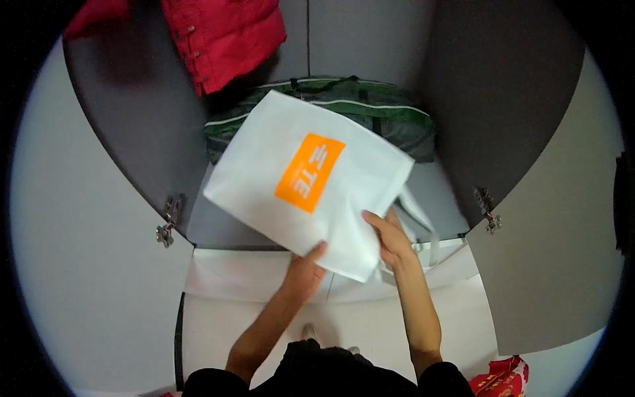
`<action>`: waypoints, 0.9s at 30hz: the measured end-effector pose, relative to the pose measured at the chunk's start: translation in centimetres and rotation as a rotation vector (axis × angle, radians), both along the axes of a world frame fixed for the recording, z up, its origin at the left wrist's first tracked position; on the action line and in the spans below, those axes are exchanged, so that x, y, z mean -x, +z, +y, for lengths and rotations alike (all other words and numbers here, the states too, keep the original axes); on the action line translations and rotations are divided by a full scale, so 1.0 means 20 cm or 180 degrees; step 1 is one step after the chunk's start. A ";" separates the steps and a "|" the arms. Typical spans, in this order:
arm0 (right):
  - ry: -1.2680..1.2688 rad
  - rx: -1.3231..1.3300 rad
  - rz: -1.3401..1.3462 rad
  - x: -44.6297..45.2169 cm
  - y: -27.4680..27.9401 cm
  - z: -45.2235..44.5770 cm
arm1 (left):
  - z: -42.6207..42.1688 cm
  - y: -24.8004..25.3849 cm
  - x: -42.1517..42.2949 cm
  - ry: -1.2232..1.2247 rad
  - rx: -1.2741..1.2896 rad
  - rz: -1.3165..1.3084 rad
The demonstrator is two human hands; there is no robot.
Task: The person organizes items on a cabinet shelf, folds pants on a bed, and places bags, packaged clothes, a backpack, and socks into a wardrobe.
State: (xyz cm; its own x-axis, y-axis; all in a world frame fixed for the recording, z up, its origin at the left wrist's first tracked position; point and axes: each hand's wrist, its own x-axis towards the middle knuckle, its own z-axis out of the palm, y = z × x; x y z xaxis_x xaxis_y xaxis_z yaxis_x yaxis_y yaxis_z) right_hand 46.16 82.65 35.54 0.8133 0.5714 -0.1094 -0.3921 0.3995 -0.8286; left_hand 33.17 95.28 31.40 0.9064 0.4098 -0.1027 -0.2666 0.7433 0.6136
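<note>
A white tote bag (251, 165) with an orange printed label is held flat and tilted in front of me. My left hand (306, 272) grips its lower edge, thumb on top and fingers hidden beneath. Near the bag's right corner, my right hand (391, 239) pinches it with the thumb over the front. White straps (418, 215) hang from the bag's right side, beside my right hand. Behind the bag, a dark green bag (397, 126) with white piping lies at the back of the wardrobe, partly covered.
The open wardrobe (370, 33) has grey inner walls. Its left door (86, 218) and right door (555, 245) stand swung out on metal hinges. A red padded jacket (231, 40) hangs at upper left. A red package (506, 378) sits on the floor at lower right.
</note>
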 end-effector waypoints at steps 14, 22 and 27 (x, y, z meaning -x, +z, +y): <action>-0.1428 0.1561 -0.1338 0.74 -0.05 -1.31 | -0.12 -0.93 0.53 -0.0776 0.0722 -0.0329; -0.1950 0.2837 0.0262 1.92 -0.36 -1.91 | -0.43 -1.42 0.50 -0.3687 0.0369 0.0876; -0.3591 0.3192 0.1356 2.66 -0.58 -1.81 | -0.86 -1.46 0.35 -0.5657 -0.1084 0.1689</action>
